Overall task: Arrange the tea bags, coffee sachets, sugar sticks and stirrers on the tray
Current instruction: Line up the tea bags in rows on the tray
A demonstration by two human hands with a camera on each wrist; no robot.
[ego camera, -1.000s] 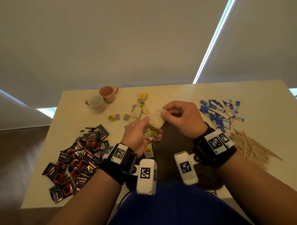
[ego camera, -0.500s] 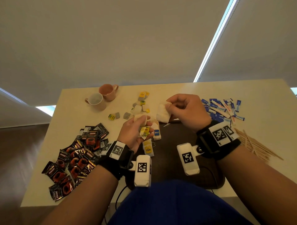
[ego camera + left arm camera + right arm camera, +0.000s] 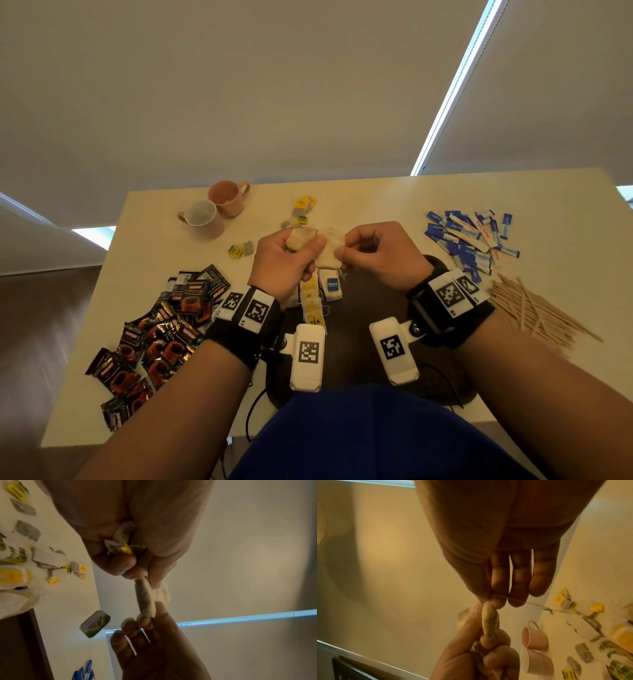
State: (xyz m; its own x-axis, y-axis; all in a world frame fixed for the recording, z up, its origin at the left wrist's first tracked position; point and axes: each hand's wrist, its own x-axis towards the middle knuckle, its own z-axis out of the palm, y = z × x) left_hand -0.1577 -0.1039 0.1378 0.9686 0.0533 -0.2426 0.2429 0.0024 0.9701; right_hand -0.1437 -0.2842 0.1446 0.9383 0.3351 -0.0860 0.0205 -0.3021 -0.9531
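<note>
A pale cream tabletop point(image 3: 565, 240) under a plain beige wall fills my view, with the dark brown oval tray point(image 3: 373, 294) at the lower centre. My left hand point(image 3: 284, 263) is curled tight round a small bunch of soft off-white paper tea bags point(image 3: 301, 238). My right hand point(image 3: 380, 257) pinches one more tea bag of the same kind point(image 3: 329, 257) between thumb and forefinger, and the two bags touch above the tray's far edge. A few yellow-tagged tea bags point(image 3: 313, 301) already lie in a row on the tray's left part.

The black and orange coffee sachets point(image 3: 157, 335) sit heaped at lower left, the blue and white sugar sticks point(image 3: 469, 236) at upper right, the thin wooden stirrers point(image 3: 534, 311) at right, all off the tray. Two pink ceramic cups point(image 3: 212, 209) stand at upper left.

To do this well I think I should square the bags' edges, keep the thread running across my fingertips point(image 3: 517, 599) from snagging, and lay them down beside the row, not on it.
</note>
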